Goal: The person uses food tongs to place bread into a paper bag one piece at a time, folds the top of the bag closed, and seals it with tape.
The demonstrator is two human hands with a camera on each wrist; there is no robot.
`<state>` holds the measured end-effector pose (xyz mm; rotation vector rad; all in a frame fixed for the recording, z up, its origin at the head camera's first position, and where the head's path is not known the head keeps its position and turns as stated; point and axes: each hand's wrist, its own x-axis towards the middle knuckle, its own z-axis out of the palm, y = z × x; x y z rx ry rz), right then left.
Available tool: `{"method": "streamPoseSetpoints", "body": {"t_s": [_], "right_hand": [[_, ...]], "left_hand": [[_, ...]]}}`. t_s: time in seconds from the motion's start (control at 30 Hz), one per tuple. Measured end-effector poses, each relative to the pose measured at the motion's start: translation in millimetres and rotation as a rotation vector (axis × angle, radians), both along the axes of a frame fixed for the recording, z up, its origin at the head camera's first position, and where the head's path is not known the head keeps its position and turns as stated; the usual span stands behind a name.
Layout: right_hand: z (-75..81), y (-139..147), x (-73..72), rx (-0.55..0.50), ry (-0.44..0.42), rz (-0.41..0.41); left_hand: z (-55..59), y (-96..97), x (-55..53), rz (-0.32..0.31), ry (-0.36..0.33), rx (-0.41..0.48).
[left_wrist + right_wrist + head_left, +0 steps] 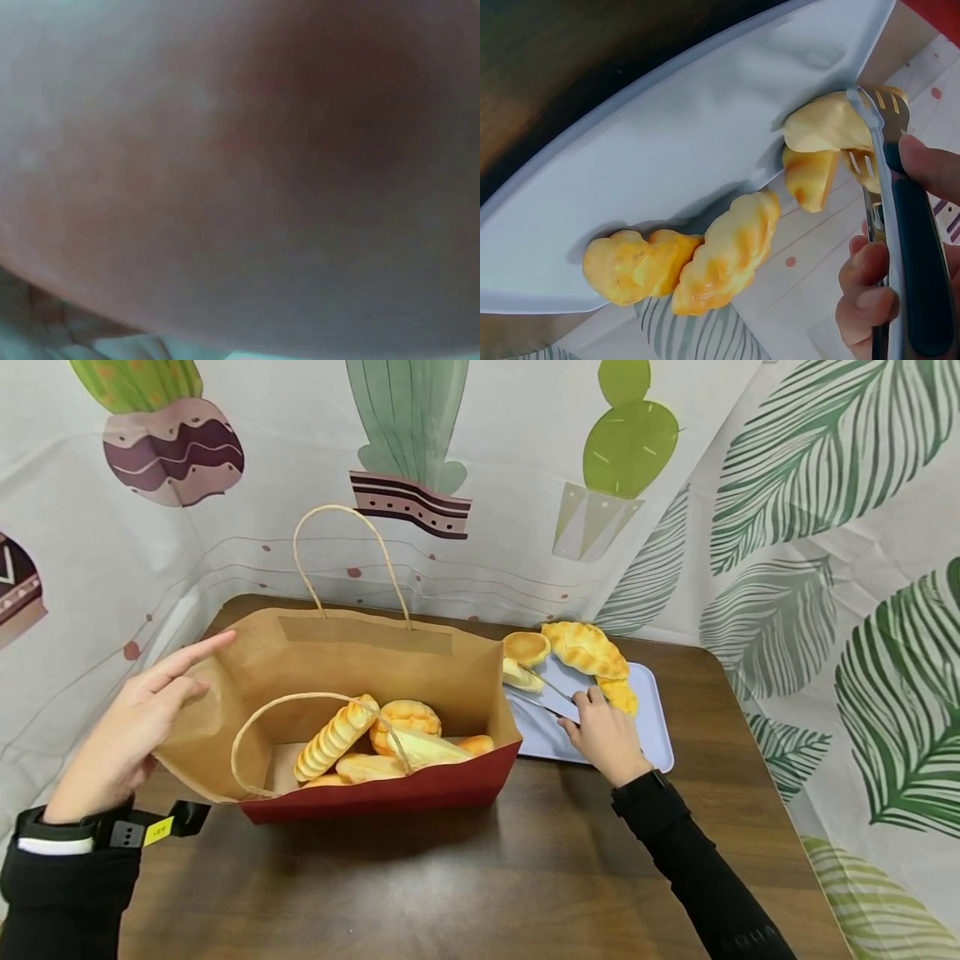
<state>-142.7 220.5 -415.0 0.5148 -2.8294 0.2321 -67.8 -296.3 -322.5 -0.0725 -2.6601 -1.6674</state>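
My left hand [123, 735] holds the left rim of a red paper bag [382, 797], thumb over its brown inner side and index finger stretched along the edge. Inside the bag lie several bread pieces, among them a ridged long roll [337, 739] and a round bun [406, 718]. With my right hand [607, 735] I grip dark-handled tongs [922, 262] with slotted metal ends. Those ends are at a pale bread piece [521, 677] on the tray [654, 727], beside a golden round bread [527, 647]. The left wrist view is almost all blur.
On the tray's far side are a croissant [585, 647] and a knobbly yellow bread [619, 695]. Two twisted-paper handles rise from the bag, one handle [348, 508] upright at the back. A patterned cloth [510, 460] hangs behind the wooden table [420, 893].
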Motion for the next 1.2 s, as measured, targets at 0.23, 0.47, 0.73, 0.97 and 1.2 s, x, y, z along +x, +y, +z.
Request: {"method": "streamPoseSetpoints", "body": {"t_s": [0.23, 0.47, 0.73, 0.97, 1.2], "right_hand": [[-4.1, -6, -10.8, 0.035, 0.030, -0.017], [-12.5, -6, -16.3, 0.052, 0.091, 0.010], [-9.7, -7, -19.1, -0.001, 0.035, 0.001], [-8.1, -4, -18.8, -0.018, -0.022, -0.007], [0.2, 1, -11.9, -0.091, -0.024, 0.018]], "left_hand": [[-0.3, 0.3, -0.3, 0.003, 0.000, 0.001], [0.4, 0.7, -0.1, 0.002, 0.006, 0.000], [0.6, -0.1, 0.2, 0.000, 0.007, 0.011], [-0.6, -0.7, 0.3, -0.002, 0.005, 0.019], [1.1, -0.9, 0.4, 0.003, 0.007, 0.044]]}}
